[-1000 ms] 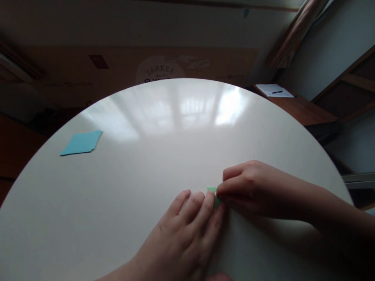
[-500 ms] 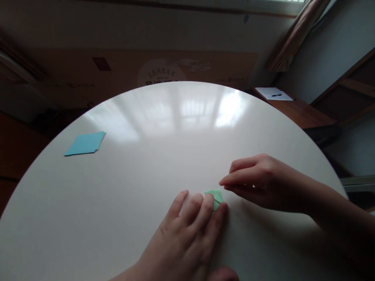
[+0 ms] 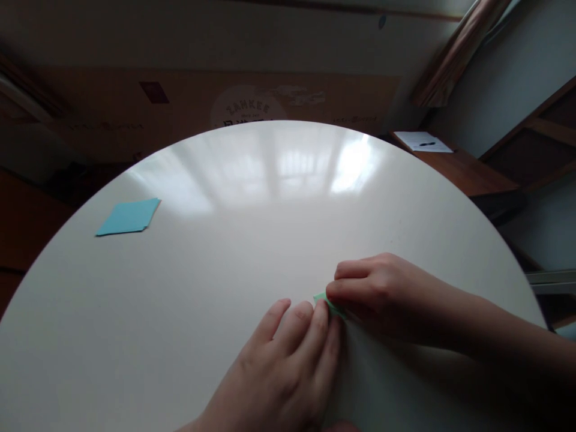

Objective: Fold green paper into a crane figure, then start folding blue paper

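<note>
A small folded piece of green paper (image 3: 320, 296) lies on the white round table near its front middle, mostly covered by fingers. My left hand (image 3: 283, 354) rests over its lower left part, fingers stretched out and the fingertips pressing it to the tabletop. From the right, my right hand (image 3: 373, 291) reaches in with its fingers pinched together at the paper's upper right part. The right thumb is largely hidden under the index finger. Between the two hands only the upper left corner and a thin strip of green show.
A stack of blue paper squares (image 3: 129, 216) sits on the left of the white table (image 3: 216, 258). Beyond the right edge, a brown wooden table (image 3: 472, 174) bears white sheets (image 3: 416, 140) and a dark pen (image 3: 427, 143). A large cardboard panel (image 3: 189, 111) stands behind.
My right hand has moved left and down onto the green paper, where it was just apart before. The left hand stays on the paper, with its index finger shifted slightly left.
</note>
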A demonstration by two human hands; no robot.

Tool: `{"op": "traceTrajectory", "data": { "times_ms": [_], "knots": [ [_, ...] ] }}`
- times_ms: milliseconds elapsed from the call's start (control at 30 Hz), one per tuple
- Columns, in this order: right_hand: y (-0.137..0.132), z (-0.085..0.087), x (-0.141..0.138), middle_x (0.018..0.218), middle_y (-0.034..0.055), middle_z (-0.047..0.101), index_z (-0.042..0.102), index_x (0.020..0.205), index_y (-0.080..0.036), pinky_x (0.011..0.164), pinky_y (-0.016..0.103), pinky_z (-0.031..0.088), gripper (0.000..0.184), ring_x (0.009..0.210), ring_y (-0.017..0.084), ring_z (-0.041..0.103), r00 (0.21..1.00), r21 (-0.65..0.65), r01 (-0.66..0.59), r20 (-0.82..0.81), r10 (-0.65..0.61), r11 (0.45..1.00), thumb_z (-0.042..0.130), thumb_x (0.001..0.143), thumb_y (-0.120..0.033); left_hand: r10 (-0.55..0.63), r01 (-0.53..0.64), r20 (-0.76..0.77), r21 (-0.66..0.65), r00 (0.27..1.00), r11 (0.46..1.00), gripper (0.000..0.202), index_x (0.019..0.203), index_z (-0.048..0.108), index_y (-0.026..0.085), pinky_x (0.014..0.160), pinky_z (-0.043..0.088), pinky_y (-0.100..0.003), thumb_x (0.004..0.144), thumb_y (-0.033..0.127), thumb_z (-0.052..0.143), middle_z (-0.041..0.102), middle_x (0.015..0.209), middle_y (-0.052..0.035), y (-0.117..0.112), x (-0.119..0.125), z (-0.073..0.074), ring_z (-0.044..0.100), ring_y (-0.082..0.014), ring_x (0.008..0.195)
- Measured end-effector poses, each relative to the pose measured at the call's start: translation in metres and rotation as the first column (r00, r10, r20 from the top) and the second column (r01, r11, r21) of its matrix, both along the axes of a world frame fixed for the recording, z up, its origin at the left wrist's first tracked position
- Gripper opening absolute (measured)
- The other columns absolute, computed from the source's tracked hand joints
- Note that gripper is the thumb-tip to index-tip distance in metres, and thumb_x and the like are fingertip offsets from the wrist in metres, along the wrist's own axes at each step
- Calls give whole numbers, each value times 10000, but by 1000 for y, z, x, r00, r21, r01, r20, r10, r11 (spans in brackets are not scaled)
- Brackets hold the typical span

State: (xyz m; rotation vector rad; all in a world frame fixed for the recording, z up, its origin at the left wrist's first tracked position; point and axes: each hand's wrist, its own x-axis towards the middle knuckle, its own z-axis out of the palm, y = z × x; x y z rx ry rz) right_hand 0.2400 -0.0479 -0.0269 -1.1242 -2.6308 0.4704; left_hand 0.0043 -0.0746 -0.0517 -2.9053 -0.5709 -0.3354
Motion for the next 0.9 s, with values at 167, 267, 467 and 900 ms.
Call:
{"op": "traceTrajectory", "data": {
  "times_ms": [167, 267, 467, 900],
  "knots": [
    [0, -2, -3, 731, -16, 557, 612, 749, -177, 535, 241, 286, 199, 575, 89, 425, 1000, 34, 26, 6, -26, 999, 547, 933, -134, 13, -13, -11, -34, 1000, 999, 815, 1383, 540, 51, 1039, 323, -482, 941, 698, 316, 620, 1346, -186, -2, 0, 3, 520, -353, 1175],
    [2, 2, 1, 768, 7, 594, 662, 804, -175, 558, 241, 317, 197, 602, 97, 469, 998, 35, 7, -64, -4, 999, 535, 953, -155, 49, -49, -4, -57, 999, 997, 766, 1420, 503, 50, 1080, 289, -498, 946, 639, 377, 589, 1392, -184, -5, -1, 4, 501, -360, 1219],
    [4, 6, 9, 776, 5, 602, 709, 902, -191, 558, 245, 318, 147, 591, 98, 464, 996, -24, -72, -50, 71, 997, 566, 930, -168, 70, -70, -6, -76, 998, 995, 772, 1427, 495, 45, 1106, 274, -502, 935, 635, 419, 583, 1399, -181, -7, -1, 3, 490, -358, 1226],
    [3, 3, 5, 759, -9, 591, 686, 848, -196, 557, 244, 294, 175, 581, 91, 445, 998, 8, -53, 29, 52, 999, 549, 945, -149, 68, -70, -24, -136, 997, 988, 804, 1473, 447, 55, 1119, 277, -493, 926, 645, 442, 550, 1440, -171, -7, -3, 1, 472, -355, 1256]
  ]
}}
